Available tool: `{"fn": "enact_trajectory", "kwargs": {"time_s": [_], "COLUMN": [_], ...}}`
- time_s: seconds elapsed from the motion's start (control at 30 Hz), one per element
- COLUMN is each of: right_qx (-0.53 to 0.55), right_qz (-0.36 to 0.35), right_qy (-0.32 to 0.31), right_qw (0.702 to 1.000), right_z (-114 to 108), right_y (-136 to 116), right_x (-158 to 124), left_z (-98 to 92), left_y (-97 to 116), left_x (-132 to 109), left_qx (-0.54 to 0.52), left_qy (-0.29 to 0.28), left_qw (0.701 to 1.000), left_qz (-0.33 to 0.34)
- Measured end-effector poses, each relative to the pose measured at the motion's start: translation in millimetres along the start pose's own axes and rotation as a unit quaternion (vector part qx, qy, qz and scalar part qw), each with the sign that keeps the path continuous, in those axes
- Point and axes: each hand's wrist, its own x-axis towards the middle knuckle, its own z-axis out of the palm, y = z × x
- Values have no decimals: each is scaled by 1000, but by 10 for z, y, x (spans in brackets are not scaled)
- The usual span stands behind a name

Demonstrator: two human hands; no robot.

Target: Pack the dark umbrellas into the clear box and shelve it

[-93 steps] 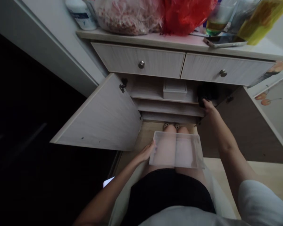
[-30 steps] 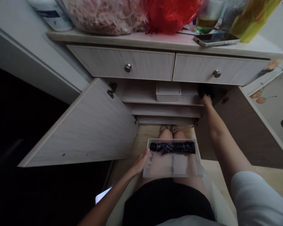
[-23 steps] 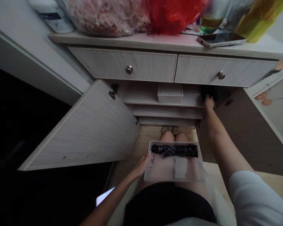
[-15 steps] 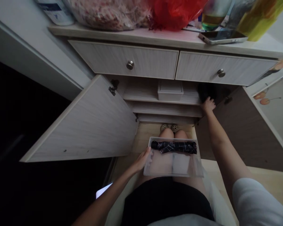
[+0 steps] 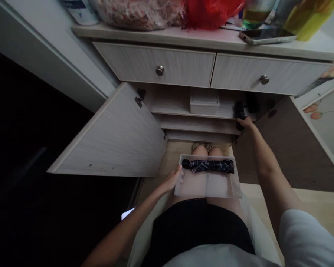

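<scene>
On my lap lies a shallow translucent plastic box (image 5: 193,189), with a folded plaid umbrella (image 5: 208,165) along its far side. My left hand (image 5: 174,179) grips the box's left edge. At the right end of the cabinet's upper shelf, my right hand (image 5: 245,122) is closed on a black folded umbrella (image 5: 239,111), which juts out over the shelf's front edge. Another dark item (image 5: 252,102) stands beside it, too dim to make out. A white lidded box (image 5: 205,102) sits near the middle of that shelf.
The left cabinet door (image 5: 114,137) and right cabinet door (image 5: 300,148) stand swung out on either side. Above are two knobbed drawers (image 5: 167,65). A phone (image 5: 267,36), a red plastic bag (image 5: 211,13) and a filled clear bag (image 5: 144,15) rest on the cabinet top.
My right hand has drawn the black umbrella forward to the shelf's front edge, where it now shows. My left hand stays on the box. The view has shifted slightly.
</scene>
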Motion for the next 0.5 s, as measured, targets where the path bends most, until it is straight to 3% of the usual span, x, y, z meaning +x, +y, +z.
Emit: {"fn": "enact_trajectory", "kwargs": {"time_s": [0.1, 0.23, 0.37, 0.5], "right_qx": [68, 142, 192, 132], "right_qz": [41, 31, -48, -174], "right_qy": [-60, -117, -152, -234], "right_qw": [995, 982, 969, 947], "right_z": [-84, -282, -585, -893], "right_y": [101, 331, 600, 716], "right_x": [-300, -816, -1397, -1948], "left_z": [4, 6, 10, 3], "left_y": [-5, -1, -49, -88], "left_x": [-3, -5, 67, 104], "left_qx": [-4, 5, 10, 4], "left_qy": [-8, -7, -5, -8], "left_qw": [1000, 1000, 1000, 1000], "left_qz": [12, 14, -3, 1]}}
